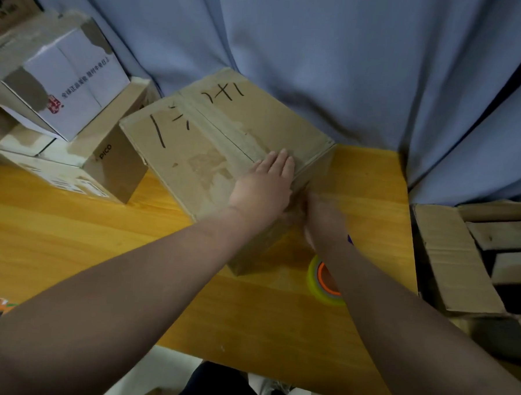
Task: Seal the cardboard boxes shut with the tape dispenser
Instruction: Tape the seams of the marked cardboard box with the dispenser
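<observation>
Centrally, the cardboard box [195,151] sits on the yellow wooden table [70,232], turned at an angle, its top flaps folded down and meeting along a seam, with black marker strokes written on either side of it. The left hand [262,191] lies flat on the box's top at the near-right end of that seam, fingers straight and close together, palm pressing down. Just below it, against the box's near-right side wall, is the right hand [324,222]; it is smeared by motion blur, so I cannot tell whether its fingers are spread or curled, though it seems to touch the cardboard. Just beside the box's nearest corner a yellow-green tape roll [314,275] with an orange core rests on the table, partly hidden behind the right forearm. Left of the box stands a brown PICO box [113,165] with a white printed box [75,88] stacked on it. Behind the box hangs a blue curtain [320,64]. Well to the box's right, off the table's edge, lies flattened cardboard [455,262].
</observation>
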{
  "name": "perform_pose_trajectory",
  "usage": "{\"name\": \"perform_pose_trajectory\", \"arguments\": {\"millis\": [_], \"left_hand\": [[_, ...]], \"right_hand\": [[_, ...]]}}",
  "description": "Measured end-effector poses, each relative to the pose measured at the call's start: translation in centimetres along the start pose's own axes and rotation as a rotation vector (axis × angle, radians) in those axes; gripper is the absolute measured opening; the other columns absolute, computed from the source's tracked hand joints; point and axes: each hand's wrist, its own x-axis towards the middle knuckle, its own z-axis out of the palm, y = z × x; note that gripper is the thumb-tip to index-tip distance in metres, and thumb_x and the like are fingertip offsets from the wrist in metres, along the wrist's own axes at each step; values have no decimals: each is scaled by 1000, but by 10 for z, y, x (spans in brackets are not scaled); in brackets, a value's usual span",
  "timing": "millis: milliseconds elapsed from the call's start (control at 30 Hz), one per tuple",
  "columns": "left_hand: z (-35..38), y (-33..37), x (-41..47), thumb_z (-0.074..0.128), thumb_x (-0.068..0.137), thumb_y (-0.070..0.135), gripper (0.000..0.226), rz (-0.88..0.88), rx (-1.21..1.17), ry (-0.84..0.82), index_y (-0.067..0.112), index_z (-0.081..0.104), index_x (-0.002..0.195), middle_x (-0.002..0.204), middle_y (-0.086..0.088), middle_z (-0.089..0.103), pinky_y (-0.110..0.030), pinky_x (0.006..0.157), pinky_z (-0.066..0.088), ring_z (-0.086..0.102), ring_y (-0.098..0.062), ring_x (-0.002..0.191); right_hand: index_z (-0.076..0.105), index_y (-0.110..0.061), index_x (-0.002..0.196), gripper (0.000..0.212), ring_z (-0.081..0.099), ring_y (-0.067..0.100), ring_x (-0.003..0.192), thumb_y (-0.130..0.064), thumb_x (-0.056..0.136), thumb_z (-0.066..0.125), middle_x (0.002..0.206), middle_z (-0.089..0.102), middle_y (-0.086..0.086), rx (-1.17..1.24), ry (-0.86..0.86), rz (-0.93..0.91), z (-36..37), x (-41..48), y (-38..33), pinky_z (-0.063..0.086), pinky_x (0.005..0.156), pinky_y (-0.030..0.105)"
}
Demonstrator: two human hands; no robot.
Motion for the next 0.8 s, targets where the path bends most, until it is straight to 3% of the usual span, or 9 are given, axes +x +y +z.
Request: {"name": "perform_pose_trajectory", "arguments": {"millis": [67, 167, 267, 400, 467, 567, 633, 733, 800], "left_hand": [[8, 15, 1, 22, 104, 19, 50, -9, 130, 34, 2, 11, 150, 157, -19, 14, -40, 114, 26, 19, -33, 144], [8, 27, -1, 19, 93, 12, 49, -52, 251, 104, 7, 45, 134, 138, -19, 47, -40, 89, 48, 50, -35, 123], [10, 31, 3, 29, 100, 11, 44, -53, 219, 107, 0, 22, 141, 147, -27, 25, -54, 106, 31, 27, -47, 136], [7, 24, -13, 27, 103, 19, 48, -25, 137, 53, 1, 15, 145, 152, -26, 15, -56, 114, 17, 11, -50, 141], [15, 16, -39, 28, 101, 19, 46, 71, 86, 77, -2, 24, 141, 149, -28, 24, -56, 113, 23, 20, -50, 139], [29, -7, -83, 36, 91, 24, 45, 259, 52, 231, -3, 50, 125, 129, -27, 54, -54, 98, 46, 49, -46, 123], [36, -25, -103, 41, 92, 29, 45, 332, 45, 277, 0, 57, 123, 127, -22, 58, -50, 98, 46, 53, -41, 121], [31, -37, -107, 38, 94, 34, 48, 378, -4, 315, 2, 57, 124, 133, -21, 54, -47, 99, 45, 52, -38, 123], [23, -37, -97, 39, 95, 43, 60, 331, -11, 198, 3, 42, 139, 151, -22, 31, -46, 107, 39, 36, -36, 137]], "right_hand": [[45, -13, 112, 29, 59, 27, 91, -29, 93, 60, 103, 59, 5, -16, -10, 20, 1, -1, 11, 36, 65, 29], [48, -4, 117, 30, 52, 27, 102, -7, 89, 56, 113, 52, 12, 409, 240, 47, -17, 1, 14, 40, 76, 33], [49, -6, 124, 36, 48, 21, 109, -4, 89, 53, 119, 46, 5, 656, 446, 65, -57, 13, -3, 41, 93, 30], [44, -14, 140, 42, 40, 14, 129, -24, 99, 48, 139, 45, 1, 624, 256, -4, -89, 26, -24, 27, 96, 15], [41, -19, 143, 47, 40, 14, 133, -33, 99, 48, 144, 45, -2, 645, 112, 3, -92, 25, -31, 31, 98, 19], [28, -24, 150, 65, 38, 18, 135, -45, 94, 54, 150, 37, -4, 646, -112, 38, -82, 17, -38, 35, 104, 30], [15, -27, 153, 79, 40, 20, 133, -50, 90, 58, 151, 35, -4, 691, -218, 69, -71, 6, -43, 39, 104, 36], [8, -27, 154, 77, 35, 25, 137, -52, 94, 50, 156, 28, -1, 623, -198, 111, -63, -1, -48, 38, 107, 43], [3, -24, 154, 71, 29, 28, 140, -48, 99, 40, 158, 20, 2, 555, -181, 151, -66, -5, -49, 34, 107, 41]]}}
